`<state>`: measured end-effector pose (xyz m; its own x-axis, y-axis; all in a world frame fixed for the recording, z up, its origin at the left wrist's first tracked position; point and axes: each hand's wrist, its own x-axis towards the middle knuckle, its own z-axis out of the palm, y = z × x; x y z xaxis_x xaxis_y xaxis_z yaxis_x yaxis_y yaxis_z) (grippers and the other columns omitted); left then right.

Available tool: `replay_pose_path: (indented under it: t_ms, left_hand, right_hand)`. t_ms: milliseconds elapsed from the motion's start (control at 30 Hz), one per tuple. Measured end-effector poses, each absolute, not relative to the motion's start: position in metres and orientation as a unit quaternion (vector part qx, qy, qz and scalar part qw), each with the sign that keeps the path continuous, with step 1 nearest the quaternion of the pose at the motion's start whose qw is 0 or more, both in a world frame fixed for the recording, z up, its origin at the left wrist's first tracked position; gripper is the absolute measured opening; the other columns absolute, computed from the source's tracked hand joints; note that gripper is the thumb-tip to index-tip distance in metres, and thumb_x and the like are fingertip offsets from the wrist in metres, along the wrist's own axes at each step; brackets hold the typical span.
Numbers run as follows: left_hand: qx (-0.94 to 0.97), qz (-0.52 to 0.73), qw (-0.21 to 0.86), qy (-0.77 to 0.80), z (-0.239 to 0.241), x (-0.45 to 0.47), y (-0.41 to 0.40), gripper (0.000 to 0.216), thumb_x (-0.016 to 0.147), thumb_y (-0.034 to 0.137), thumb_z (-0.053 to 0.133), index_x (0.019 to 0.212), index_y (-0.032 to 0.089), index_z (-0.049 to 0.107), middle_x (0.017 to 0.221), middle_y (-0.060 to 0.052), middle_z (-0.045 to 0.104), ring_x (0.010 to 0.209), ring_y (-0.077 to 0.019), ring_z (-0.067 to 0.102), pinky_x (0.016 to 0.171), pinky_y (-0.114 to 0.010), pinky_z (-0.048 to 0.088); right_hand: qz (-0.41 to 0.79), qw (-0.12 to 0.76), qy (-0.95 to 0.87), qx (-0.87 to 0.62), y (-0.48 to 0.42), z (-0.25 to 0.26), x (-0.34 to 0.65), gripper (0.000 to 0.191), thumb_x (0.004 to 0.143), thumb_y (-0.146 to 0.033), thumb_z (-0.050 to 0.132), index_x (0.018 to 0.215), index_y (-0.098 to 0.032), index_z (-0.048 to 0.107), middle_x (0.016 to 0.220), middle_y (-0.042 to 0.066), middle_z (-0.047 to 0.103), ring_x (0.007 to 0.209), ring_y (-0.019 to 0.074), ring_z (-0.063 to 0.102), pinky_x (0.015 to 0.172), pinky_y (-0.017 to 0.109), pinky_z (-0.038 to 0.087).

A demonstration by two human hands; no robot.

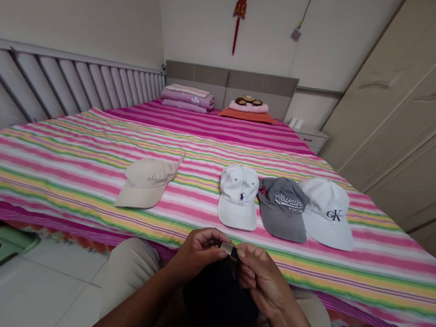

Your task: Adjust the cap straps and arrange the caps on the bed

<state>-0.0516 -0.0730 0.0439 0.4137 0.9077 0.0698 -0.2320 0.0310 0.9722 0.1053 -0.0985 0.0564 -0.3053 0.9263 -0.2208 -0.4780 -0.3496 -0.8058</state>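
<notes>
A black cap [220,297] rests between my forearms, over my lap, its strap side toward the bed. My left hand [204,249] pinches the metal buckle [227,247] on the cap's strap between thumb and fingers. From the other side, my right hand [259,273] grips the dark strap [234,255] close to the buckle. Beyond my hands on the bed lie a beige cap [145,179], a white cap with a small dark logo [238,199], a grey cap with lettering [283,211] and a white cap marked CK [328,215]. The grey cap overlaps the CK one.
A striped sheet [88,146] covers the bed. Folded purple bedding [187,99] and a pink pile [248,106] sit by the headboard [256,87]. A green stool [17,242] stands at lower left. Rails [105,86] run along the left, a wardrobe [407,125] on the right.
</notes>
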Motion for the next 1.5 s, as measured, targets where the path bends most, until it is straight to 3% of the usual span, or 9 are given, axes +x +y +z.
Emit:
replay_pose_path:
  t_ms: [567,800,1067,1267,1500]
  left_hand:
    - [0.543,0.447,0.628,0.333,0.047,-0.052,-0.073,0.024,0.063,0.026,0.069,0.082,0.014,0.063,0.073,-0.003,0.063,0.070,-0.0130,0.055,0.067,-0.025,0.040]
    - [0.560,0.462,0.609,0.320,0.048,-0.049,-0.074,0.022,0.065,0.026,0.067,0.084,0.014,0.065,0.076,-0.004,0.064,0.073,-0.0135,0.055,0.069,-0.025,0.040]
    - [0.482,0.475,0.666,0.314,0.042,-0.043,-0.075,0.033,0.059,0.024,0.072,0.090,0.015,0.063,0.073,-0.002,0.063,0.069,-0.0121,0.056,0.067,-0.024,0.041]
    - [0.455,0.488,0.692,0.276,0.038,-0.043,-0.076,0.043,0.059,0.020,0.072,0.100,0.020,0.059,0.076,0.000,0.061,0.069,-0.0102,0.056,0.067,-0.023,0.040]
    - [0.416,0.512,0.702,0.268,0.028,-0.042,-0.077,0.041,0.058,0.019,0.073,0.096,0.021,0.061,0.075,0.001,0.061,0.067,-0.0088,0.056,0.064,-0.022,0.040]
  right_hand:
    - [0.723,0.488,-0.327,-0.364,-0.101,0.057,0.102,0.031,0.062,-0.039,0.071,0.062,-0.014,0.053,0.035,-0.011,0.029,0.033,0.0019,0.019,0.038,0.020,0.013]
    - [0.707,0.490,-0.351,-0.371,-0.104,0.061,0.095,0.028,0.071,-0.034,0.064,0.062,-0.017,0.043,0.038,-0.011,0.032,0.034,0.0023,0.018,0.039,0.019,0.014]
    - [0.720,0.514,-0.324,-0.336,-0.103,0.058,0.097,0.024,0.065,-0.026,0.065,0.071,-0.020,0.043,0.043,-0.009,0.042,0.037,0.0056,0.032,0.040,0.018,0.025]
    - [0.664,0.510,-0.380,-0.394,-0.104,0.054,0.095,0.035,0.062,-0.033,0.070,0.066,-0.020,0.038,0.047,-0.009,0.044,0.037,0.0045,0.037,0.038,0.016,0.023]
    - [0.675,0.477,-0.393,-0.402,-0.107,0.052,0.102,0.026,0.064,-0.028,0.067,0.069,-0.019,0.042,0.051,-0.006,0.050,0.041,0.0053,0.039,0.041,0.017,0.023]
